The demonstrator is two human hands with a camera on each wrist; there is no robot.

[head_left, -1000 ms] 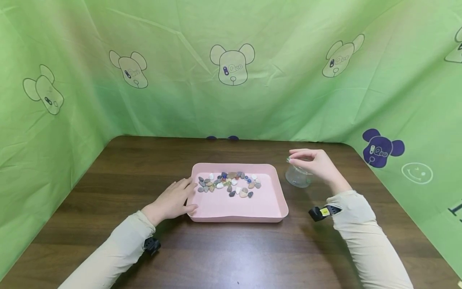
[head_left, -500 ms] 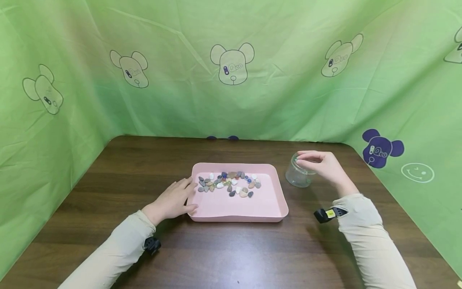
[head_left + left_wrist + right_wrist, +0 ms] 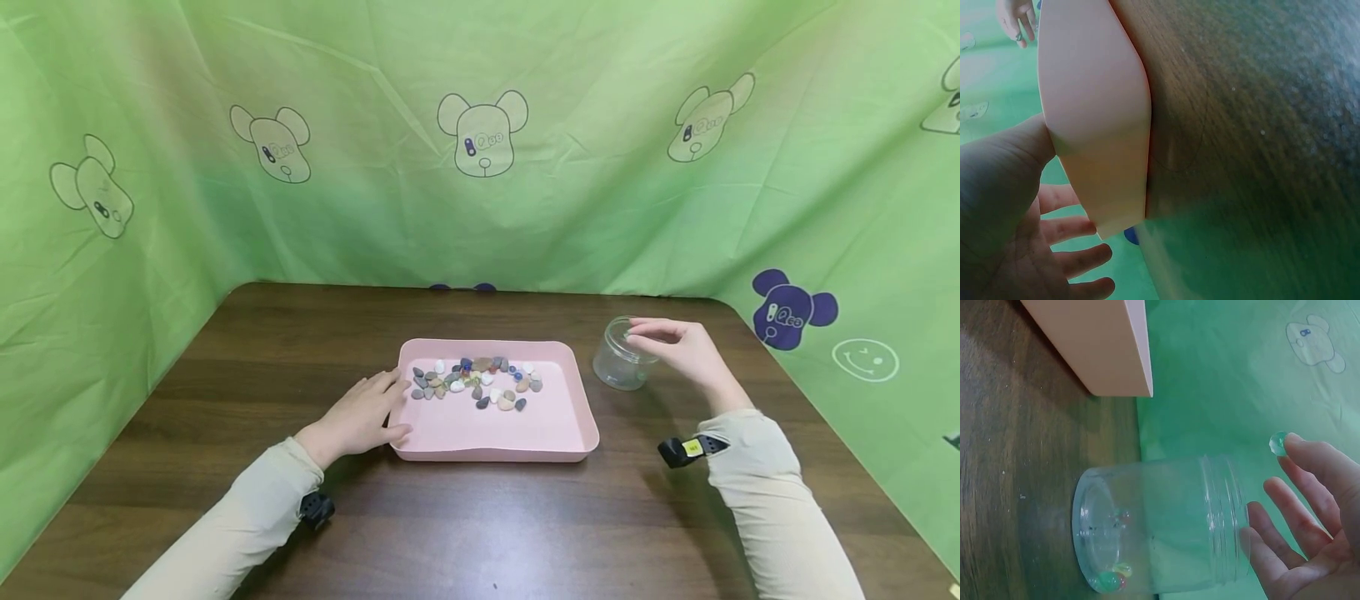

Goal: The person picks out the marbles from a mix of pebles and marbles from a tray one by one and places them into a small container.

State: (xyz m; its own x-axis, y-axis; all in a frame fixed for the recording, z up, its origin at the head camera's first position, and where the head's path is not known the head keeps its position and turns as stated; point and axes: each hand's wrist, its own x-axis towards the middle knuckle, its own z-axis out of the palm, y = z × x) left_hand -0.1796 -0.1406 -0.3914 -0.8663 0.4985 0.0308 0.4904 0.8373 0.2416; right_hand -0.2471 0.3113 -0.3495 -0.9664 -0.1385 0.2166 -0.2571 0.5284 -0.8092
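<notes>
My right hand (image 3: 686, 350) pinches a clear green glass marble (image 3: 1277, 444) between thumb and forefinger, just above the mouth of a clear jar (image 3: 618, 371). In the right wrist view its other fingers are spread near the jar's threaded rim. Several marbles (image 3: 1110, 581), green and reddish, lie at the jar's bottom. My left hand (image 3: 360, 421) rests with spread fingers on the left rim of a pink tray (image 3: 495, 433). Inside the tray, grey, white and tan pebbles (image 3: 506, 402) lie mixed with blue, red and yellowish marbles (image 3: 517, 376).
Tray and jar stand on a dark wooden table (image 3: 480, 525), the jar just right of the tray. A green cloth (image 3: 375, 217) with bear drawings hangs behind and along both sides. Each wrist wears a black camera (image 3: 678, 452).
My right hand has moved to the right with the green marble, from the jar's left side to over its mouth. The left hand and the tray stay where they were.
</notes>
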